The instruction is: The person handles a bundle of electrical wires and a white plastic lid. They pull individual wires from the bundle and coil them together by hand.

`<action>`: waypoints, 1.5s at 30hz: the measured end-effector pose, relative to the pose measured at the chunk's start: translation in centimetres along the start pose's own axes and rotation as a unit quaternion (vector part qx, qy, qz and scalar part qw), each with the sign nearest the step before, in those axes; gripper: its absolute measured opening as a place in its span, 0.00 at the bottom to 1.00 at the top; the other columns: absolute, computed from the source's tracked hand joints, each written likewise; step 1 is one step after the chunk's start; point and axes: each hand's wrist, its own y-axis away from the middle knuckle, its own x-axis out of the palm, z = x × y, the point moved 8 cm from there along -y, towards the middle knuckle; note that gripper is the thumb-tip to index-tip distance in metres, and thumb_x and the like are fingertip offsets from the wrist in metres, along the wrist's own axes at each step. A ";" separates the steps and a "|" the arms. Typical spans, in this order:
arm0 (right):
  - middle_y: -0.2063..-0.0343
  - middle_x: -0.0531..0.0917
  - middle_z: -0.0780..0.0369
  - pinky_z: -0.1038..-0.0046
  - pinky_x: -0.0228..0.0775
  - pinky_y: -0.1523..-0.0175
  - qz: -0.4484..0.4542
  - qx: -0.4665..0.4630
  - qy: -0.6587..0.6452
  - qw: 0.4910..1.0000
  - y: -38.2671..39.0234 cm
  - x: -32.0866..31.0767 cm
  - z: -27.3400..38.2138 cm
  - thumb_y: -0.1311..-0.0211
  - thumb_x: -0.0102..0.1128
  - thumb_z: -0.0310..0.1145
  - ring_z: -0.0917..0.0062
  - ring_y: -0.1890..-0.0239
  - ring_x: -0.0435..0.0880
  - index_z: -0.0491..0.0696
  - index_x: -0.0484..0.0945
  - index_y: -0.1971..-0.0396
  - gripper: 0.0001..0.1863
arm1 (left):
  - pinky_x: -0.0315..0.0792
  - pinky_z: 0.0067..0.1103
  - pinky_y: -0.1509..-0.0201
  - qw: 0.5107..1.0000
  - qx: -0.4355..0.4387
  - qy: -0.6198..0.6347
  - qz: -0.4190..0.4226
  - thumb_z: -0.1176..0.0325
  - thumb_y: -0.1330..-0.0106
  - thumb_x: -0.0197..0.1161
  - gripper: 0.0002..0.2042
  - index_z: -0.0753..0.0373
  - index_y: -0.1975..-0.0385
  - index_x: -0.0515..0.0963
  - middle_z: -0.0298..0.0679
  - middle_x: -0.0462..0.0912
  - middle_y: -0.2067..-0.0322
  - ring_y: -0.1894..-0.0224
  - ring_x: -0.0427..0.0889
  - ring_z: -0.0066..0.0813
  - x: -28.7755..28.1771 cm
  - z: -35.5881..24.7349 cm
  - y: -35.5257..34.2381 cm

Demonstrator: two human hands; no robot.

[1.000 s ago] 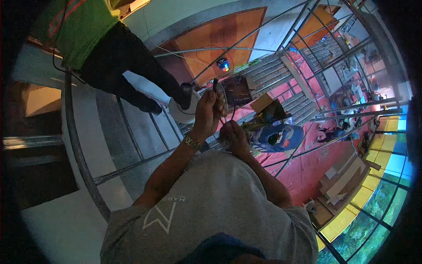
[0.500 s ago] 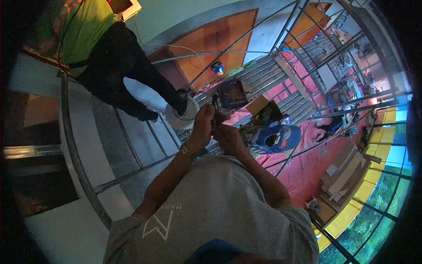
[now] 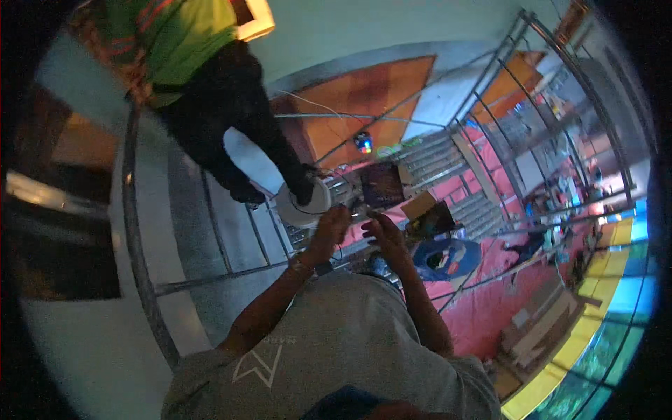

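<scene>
Both my hands are held out in front of my chest, blurred by motion. My left hand [image 3: 332,227] is closed; a small dark thing shows at its fingertips, too blurred to name. Just to its right is my right hand [image 3: 383,234], with bent fingers apart and nothing clearly held in them. Between the hands is a narrow gap. Below and behind them stand a white bucket [image 3: 302,203] and a dark box [image 3: 382,183]. An opened cardboard box [image 3: 430,220] and a blue container [image 3: 448,259] sit beyond my right hand.
At the upper left a person [image 3: 203,91] in a green top and dark trousers stands close, one foot by the bucket. Scaffold rails [image 3: 143,245] run along the left and cross the right. Ribbed metal planks [image 3: 430,164] lie above pink sheeting [image 3: 469,315]. Boards [image 3: 539,329] lie at the right.
My hands have come apart a little and moved lower; the dark thing that stood up between them is less visible. The view has shifted, with the surroundings now further right.
</scene>
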 end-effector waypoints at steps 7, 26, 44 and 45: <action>0.67 0.79 0.66 0.77 0.66 0.68 0.014 -0.093 0.211 0.973 -1.1 1.0 0.8 0.23 0.45 0.39 0.83 0.73 0.72 0.46 0.77 0.52 0.15 | 0.59 0.17 0.75 0.975 -0.155 0.140 0.073 0.50 0.26 0.54 0.16 0.56 0.66 0.74 0.25 0.67 0.78 0.77 0.62 0.13 1.5 -3.1 2.2; 0.72 0.80 0.59 0.69 0.72 0.64 -0.135 -0.216 0.221 0.942 1.6 3.4 4.4 0.33 0.59 0.34 0.74 0.70 0.80 0.42 0.75 0.63 0.10 | 0.57 0.18 0.76 0.978 -0.172 0.062 0.099 0.57 0.23 0.50 0.13 0.60 0.64 0.74 0.25 0.67 0.80 0.79 0.63 0.13 2.1 -0.8 3.6; 0.67 0.82 0.62 0.71 0.71 0.57 -0.260 -0.105 0.041 0.959 5.8 2.5 4.6 0.31 0.60 0.43 0.78 0.64 0.79 0.42 0.77 0.52 0.19 | 0.66 0.45 0.57 0.935 0.075 -0.265 0.222 0.67 0.25 0.46 0.12 0.70 0.52 0.70 0.60 0.73 0.59 0.58 0.73 0.63 3.7 -1.5 4.8; 0.67 0.82 0.62 0.71 0.71 0.57 -0.265 -0.105 0.038 0.958 5.7 2.7 4.0 0.31 0.60 0.43 0.78 0.64 0.79 0.42 0.77 0.52 0.19 | 0.66 0.45 0.57 0.933 0.075 -0.267 0.227 0.67 0.25 0.46 0.12 0.70 0.52 0.70 0.60 0.73 0.59 0.58 0.73 0.63 3.1 -0.4 5.1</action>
